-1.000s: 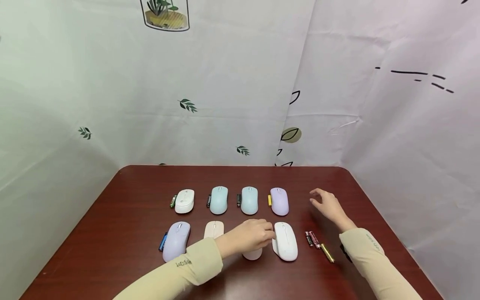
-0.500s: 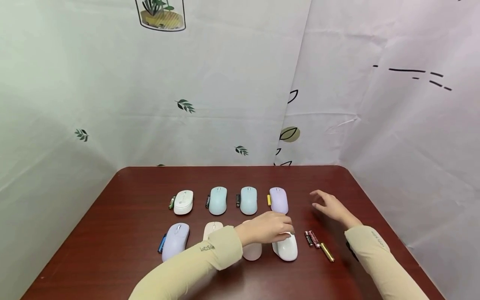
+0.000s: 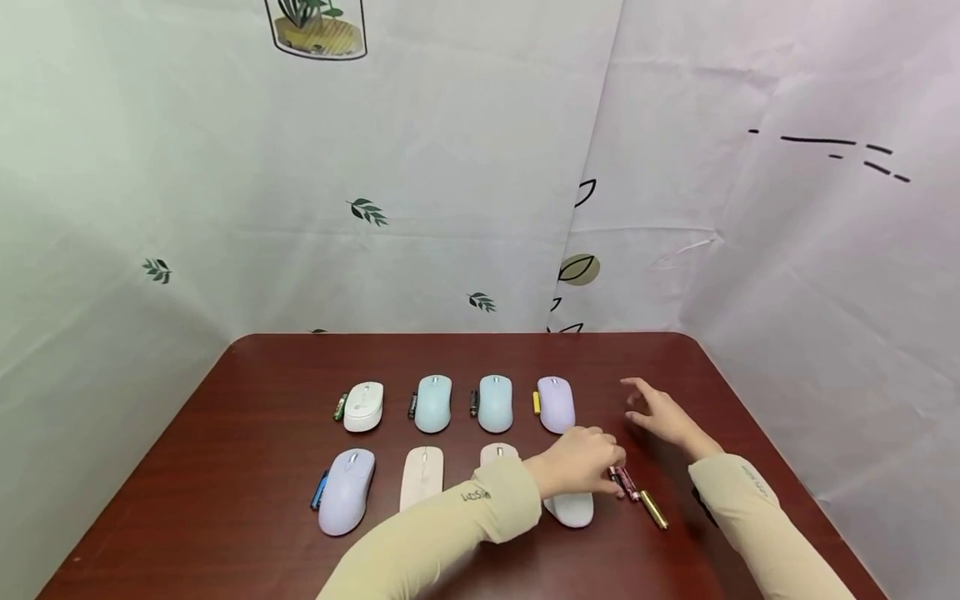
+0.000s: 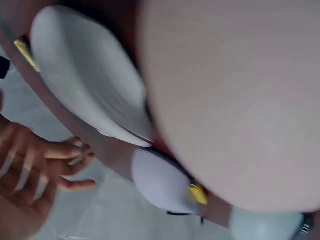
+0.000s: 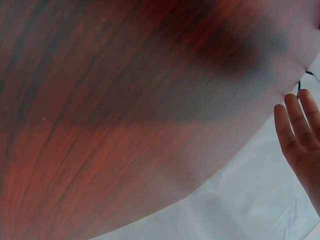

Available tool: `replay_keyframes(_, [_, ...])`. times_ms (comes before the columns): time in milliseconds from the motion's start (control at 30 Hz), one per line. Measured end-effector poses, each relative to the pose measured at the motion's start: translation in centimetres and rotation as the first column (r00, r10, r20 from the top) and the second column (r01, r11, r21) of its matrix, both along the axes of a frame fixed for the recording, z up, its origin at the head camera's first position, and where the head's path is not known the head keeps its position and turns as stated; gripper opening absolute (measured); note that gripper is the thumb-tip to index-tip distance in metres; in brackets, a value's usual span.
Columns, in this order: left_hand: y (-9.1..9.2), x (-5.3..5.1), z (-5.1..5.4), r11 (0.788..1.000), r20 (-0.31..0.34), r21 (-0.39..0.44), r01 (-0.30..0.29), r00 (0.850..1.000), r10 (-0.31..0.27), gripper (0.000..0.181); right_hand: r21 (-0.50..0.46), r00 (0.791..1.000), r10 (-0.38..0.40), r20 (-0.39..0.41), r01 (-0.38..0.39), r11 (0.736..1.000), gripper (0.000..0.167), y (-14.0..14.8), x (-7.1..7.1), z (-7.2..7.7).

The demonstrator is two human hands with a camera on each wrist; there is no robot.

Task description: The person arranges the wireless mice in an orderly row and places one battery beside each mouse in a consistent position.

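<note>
In the head view my left hand [image 3: 576, 462] reaches over the white mouse [image 3: 573, 510] at the right of the front row. Its bent fingers and thumb are apart, beside two dark-red batteries [image 3: 628, 483]; whether they touch them I cannot tell. A gold battery [image 3: 654, 510] lies just beyond. My right hand [image 3: 660, 415] hovers above the table's right side with loosely bent fingers, holding nothing. In the left wrist view the white mouse [image 4: 90, 75] shows beside a large blurred pale shape. The right wrist view has my right hand [image 5: 305, 145] at its edge.
Behind stand a white mouse [image 3: 364, 407], two light-blue mice [image 3: 433, 404] and a lilac mouse [image 3: 557, 405], each with a battery at its left. In front are a lilac mouse [image 3: 347, 492] with a blue battery [image 3: 319, 491], a beige mouse [image 3: 422, 477] and a pinkish mouse [image 3: 498, 452].
My left hand has moved right, from over the pinkish mouse across the white mouse to the dark-red batteries. My right hand has stayed nearly still.
</note>
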State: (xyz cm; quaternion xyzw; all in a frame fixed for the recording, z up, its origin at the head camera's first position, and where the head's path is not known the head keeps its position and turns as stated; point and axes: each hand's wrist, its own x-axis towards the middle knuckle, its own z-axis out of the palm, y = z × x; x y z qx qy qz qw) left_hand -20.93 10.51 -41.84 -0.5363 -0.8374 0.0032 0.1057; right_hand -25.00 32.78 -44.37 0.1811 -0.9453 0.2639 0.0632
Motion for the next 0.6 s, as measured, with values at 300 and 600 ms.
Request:
replay_keyframes(300, [2.5,1.0,-0.8,0.967,0.044,-0.118,-0.225,0.972,0.231,0.045,0.021,0.999,-0.028,0.031,0.027,0.999,0.051,0.1,-0.9,0.8])
replay_keyframes(600, [5.2,2.2,-0.9,0.902,0.204,-0.175,-0.394,0.882,0.424,0.056,0.024,0.999,-0.025,0.043,0.024,0.999,0.049,0.4,-1.3,0.9])
